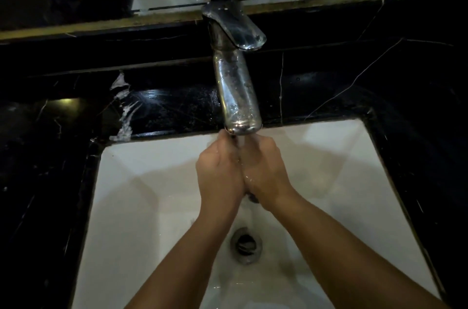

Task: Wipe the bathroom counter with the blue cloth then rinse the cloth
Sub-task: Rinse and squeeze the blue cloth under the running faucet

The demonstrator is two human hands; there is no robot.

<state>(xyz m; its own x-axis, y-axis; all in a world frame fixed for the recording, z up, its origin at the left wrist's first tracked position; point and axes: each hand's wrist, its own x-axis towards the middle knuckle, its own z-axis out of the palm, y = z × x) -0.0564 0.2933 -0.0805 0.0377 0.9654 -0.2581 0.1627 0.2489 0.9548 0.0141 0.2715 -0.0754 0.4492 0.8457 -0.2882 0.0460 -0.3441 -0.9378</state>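
dark, wet cloth (253, 197) is only just peeking out below the heels of the two palms, a small bunched scrap, and it's too dim to call it blue from here. that's all of the cloth anyone can see; the rest, if there's more, is buried between the palms.

fingers first: both sets are curled inward and pressed together, left hand (219, 169) against right hand (264, 169), knuckles up, squeezing right under the spout. whether the fingertips themselves are pinching fabric i can't tell, they're tucked out of sight, but my read is both hands are clamped on the cloth and wringing it.

water is running, a thin stream dropping from the chrome faucet (236, 91) onto the joined hands and trailing down toward the drain (246, 245). the white sink (141, 182) glistens with splashes near the bottom.

out on the black marble counter (177, 106) there's a sheen and a streak of wet smear left of the faucet, which looks to me like the wiping is done. so we're deep in the second half: rinsing underway, and what seems left is a last squeeze and shutting the lever (235, 27).
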